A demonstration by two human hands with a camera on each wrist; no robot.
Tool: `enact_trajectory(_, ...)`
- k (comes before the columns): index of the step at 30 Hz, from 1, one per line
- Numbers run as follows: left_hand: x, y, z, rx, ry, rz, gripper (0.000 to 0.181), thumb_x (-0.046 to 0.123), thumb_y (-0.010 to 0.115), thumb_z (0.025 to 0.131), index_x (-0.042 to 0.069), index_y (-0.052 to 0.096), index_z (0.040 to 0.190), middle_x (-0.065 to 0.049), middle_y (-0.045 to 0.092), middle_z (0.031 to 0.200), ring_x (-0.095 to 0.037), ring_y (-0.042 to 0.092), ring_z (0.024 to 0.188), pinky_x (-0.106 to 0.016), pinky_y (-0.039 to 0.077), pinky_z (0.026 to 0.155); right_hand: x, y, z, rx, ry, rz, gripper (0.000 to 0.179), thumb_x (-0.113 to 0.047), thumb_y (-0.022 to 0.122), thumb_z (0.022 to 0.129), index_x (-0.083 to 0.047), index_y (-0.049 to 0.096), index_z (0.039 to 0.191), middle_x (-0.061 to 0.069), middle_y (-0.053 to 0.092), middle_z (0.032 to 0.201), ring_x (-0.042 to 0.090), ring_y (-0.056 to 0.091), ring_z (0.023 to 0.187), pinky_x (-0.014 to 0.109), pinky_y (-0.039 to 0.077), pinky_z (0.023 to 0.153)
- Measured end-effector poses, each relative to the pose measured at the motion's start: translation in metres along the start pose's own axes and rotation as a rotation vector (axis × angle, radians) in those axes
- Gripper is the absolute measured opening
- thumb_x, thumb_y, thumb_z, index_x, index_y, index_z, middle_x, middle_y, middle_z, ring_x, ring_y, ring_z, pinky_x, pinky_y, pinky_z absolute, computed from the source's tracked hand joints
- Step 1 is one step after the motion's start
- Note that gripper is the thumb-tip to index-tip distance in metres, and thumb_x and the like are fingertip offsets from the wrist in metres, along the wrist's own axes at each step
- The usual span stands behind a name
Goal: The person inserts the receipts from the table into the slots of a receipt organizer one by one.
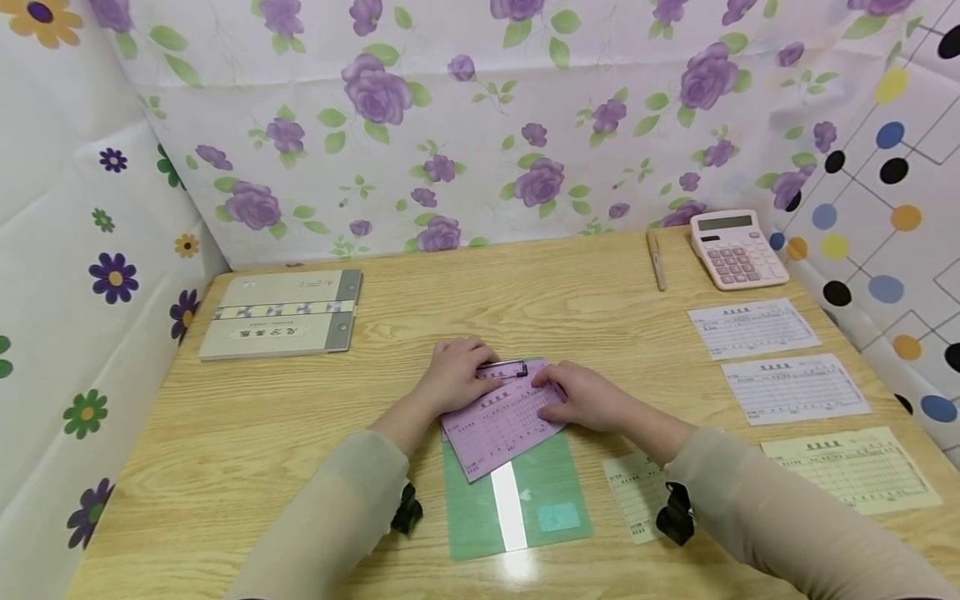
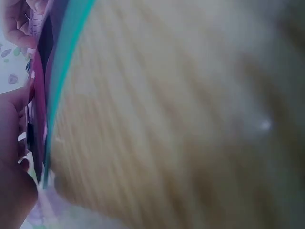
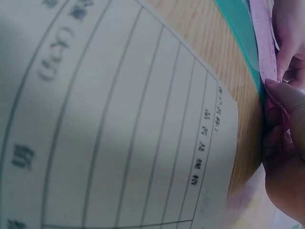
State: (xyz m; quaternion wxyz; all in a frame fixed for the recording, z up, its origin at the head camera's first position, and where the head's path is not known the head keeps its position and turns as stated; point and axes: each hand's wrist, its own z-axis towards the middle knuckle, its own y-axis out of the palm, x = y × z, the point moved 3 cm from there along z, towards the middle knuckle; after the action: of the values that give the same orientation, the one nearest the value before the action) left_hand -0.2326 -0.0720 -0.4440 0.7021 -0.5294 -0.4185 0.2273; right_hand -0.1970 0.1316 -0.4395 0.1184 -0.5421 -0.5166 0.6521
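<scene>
A pink printed slip (image 1: 498, 433) lies slantwise over the upper part of a translucent green clipboard (image 1: 536, 475), with another pink sheet partly showing beneath it. My left hand (image 1: 459, 377) grips the metal clip (image 1: 512, 368) at the board's top. On the other side, my right hand (image 1: 588, 397) pinches the slip's right edge between thumb and fingers; the thumb (image 3: 286, 95) on the pink paper shows in the right wrist view. Whether the slip's top edge sits under the clip is hidden. Below my right forearm lies a pale green slip (image 1: 633, 496), partly covered.
At right, two white slips (image 1: 756, 327) and a yellow slip (image 1: 851, 469) form a column. Behind them are a pink calculator (image 1: 738, 250) and a pen (image 1: 656, 261). A grey-beige ledger book (image 1: 273, 315) lies at the left. Patterned cloth (image 1: 480, 125) encloses the wooden table (image 1: 300, 417).
</scene>
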Motion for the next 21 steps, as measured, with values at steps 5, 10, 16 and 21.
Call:
enact_trajectory(5,0.0006,-0.0007,0.0004,0.015,0.050,0.041,0.032,0.040,0.064,0.087,0.017,0.066,0.109,0.001,0.059,0.107,-0.021,0.052,0.105,-0.042,0.030,0.090,-0.0009,0.0006,-0.0012,0.004,0.005,-0.013,0.040,-0.027,0.073,0.082,-0.011,0.059,0.116,0.006,0.057,0.103,0.016,0.054,0.089,0.036,0.043,0.080)
enact_trajectory(10,0.0004,-0.0010,0.0000,-0.014,0.070,0.086,0.035,0.042,0.059,0.090,0.016,0.064,0.113,0.000,0.057,0.109,-0.021,0.051,0.108,-0.043,0.028,0.095,-0.0024,0.0011,-0.0012,0.005,0.006,-0.020,0.040,-0.027,0.072,0.083,-0.010,0.058,0.117,0.007,0.057,0.105,0.016,0.054,0.089,0.035,0.044,0.080)
enact_trajectory(16,-0.0032,-0.0010,-0.0021,-0.065,-0.012,-0.051,0.037,0.039,0.063,0.087,0.019,0.062,0.118,0.001,0.054,0.114,-0.020,0.045,0.108,-0.043,0.027,0.092,-0.0040,0.0009,-0.0019,-0.003,0.008,-0.031,0.041,-0.026,0.072,0.083,-0.010,0.058,0.118,0.007,0.056,0.105,0.016,0.053,0.088,0.036,0.043,0.080)
enact_trajectory(21,-0.0050,0.0001,-0.0011,-0.082,-0.051,-0.101,0.037,0.038,0.065,0.086,0.021,0.061,0.118,-0.001,0.052,0.118,-0.021,0.043,0.108,-0.044,0.026,0.091,-0.0032,0.0012,-0.0023,-0.012,0.015,-0.014,0.040,-0.025,0.072,0.083,-0.010,0.058,0.118,0.006,0.055,0.103,0.015,0.052,0.087,0.035,0.043,0.079)
